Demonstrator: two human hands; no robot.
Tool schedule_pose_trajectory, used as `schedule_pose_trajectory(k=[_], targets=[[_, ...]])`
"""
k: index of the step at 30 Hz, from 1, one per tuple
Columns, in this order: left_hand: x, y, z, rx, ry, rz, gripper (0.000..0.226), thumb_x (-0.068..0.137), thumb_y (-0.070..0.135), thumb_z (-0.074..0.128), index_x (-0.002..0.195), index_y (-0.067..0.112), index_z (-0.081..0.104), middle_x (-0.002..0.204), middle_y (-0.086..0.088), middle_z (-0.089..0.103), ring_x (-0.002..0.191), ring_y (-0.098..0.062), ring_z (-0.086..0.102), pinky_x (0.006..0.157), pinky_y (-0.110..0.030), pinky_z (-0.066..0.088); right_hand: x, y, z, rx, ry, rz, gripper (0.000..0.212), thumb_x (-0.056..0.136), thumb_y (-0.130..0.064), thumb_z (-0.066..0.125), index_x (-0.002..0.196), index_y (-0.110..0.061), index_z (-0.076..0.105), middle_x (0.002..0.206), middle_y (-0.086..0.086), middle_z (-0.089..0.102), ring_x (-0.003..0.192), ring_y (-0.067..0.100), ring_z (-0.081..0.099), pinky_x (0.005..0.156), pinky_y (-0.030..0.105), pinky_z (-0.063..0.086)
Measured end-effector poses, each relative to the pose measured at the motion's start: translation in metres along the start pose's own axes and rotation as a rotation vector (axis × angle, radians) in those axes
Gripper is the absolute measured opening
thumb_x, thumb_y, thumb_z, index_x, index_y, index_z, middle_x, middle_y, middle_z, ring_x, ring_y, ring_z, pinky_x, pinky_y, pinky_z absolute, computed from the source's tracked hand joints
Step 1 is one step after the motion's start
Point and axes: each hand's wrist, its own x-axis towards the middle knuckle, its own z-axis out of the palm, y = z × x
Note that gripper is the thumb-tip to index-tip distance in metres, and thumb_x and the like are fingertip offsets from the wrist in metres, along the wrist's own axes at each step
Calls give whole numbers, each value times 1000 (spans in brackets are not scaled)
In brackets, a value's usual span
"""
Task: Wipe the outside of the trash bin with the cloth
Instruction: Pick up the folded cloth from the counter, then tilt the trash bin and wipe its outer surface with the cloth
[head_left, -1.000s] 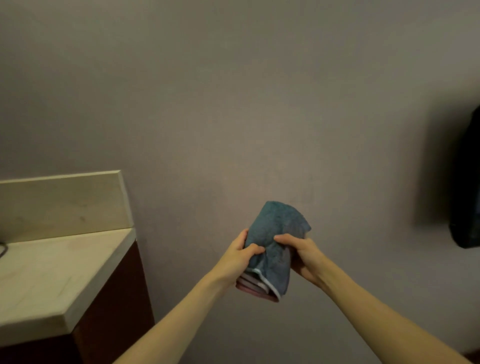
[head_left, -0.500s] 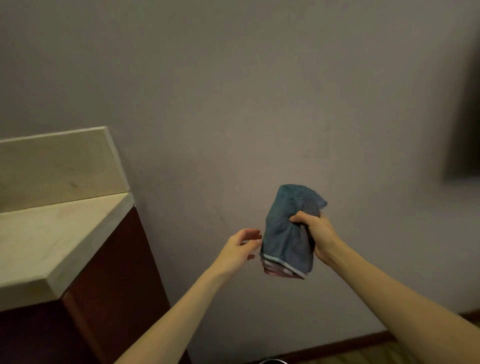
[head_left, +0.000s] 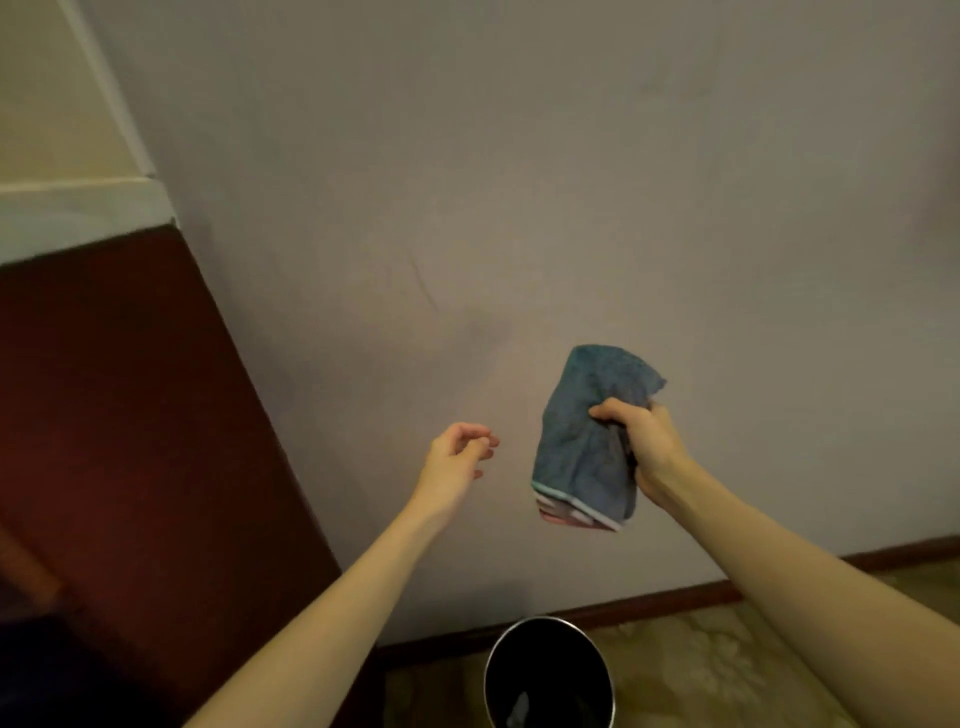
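Two hands are out in front of me: my right hand (head_left: 641, 447) is clenched around the folded blue cloth (head_left: 587, 441), held up before the wall (head_left: 519, 182). My left hand (head_left: 457, 457) hangs loosely curled and empty, just left of the cloth. Near me on the floor (head_left: 727, 665), below the cloth, stands the trash bin (head_left: 550, 670), untouched.

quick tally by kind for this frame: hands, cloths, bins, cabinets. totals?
Hands: 2, left hand empty and loosely open, right hand gripping the cloth
Cloths: 1, folded blue cloth
Bins: 1, trash bin on the floor by the wall, something small inside
Cabinets: 1, dark red cabinet with a pale countertop
Total: 5
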Motion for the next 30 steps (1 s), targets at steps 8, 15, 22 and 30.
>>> schedule_pose_trajectory(k=[8, 15, 22, 30], targets=[[4, -168, 16, 91, 7, -37, 13, 92, 1, 47, 95, 10, 56, 100, -10, 61, 93, -20, 55, 64, -24, 42, 16, 149, -57, -12, 84, 57, 23, 68, 0, 67, 89, -5, 61, 64, 2, 72, 58, 18, 69, 44, 27, 51], [-5, -294, 38, 168, -16, -40, 19, 91, 3, 50, 106, -1, 60, 107, -16, 64, 97, -24, 57, 77, -29, 42, 13, 258, -108, -101, 124, 92, 28, 72, -2, 67, 99, -5, 57, 86, 9, 66, 70, 22, 65, 50, 27, 50], [-16, -400, 61, 299, -92, 14, 18, 91, 15, 55, 107, 10, 61, 110, -9, 66, 103, -21, 60, 87, -29, 44, 14, 336, -165, -145, 157, 97, 22, 71, -5, 67, 91, -6, 59, 87, 13, 67, 75, 25, 67, 54, 31, 52], [-73, -465, 88, 669, -393, 304, 24, 94, 32, 48, 109, 18, 59, 107, 2, 61, 98, -12, 57, 85, -37, 49, -11, 392, -239, -38, 316, 151, 45, 49, -17, 63, 92, -3, 65, 97, 19, 68, 90, 33, 66, 76, 42, 53]])
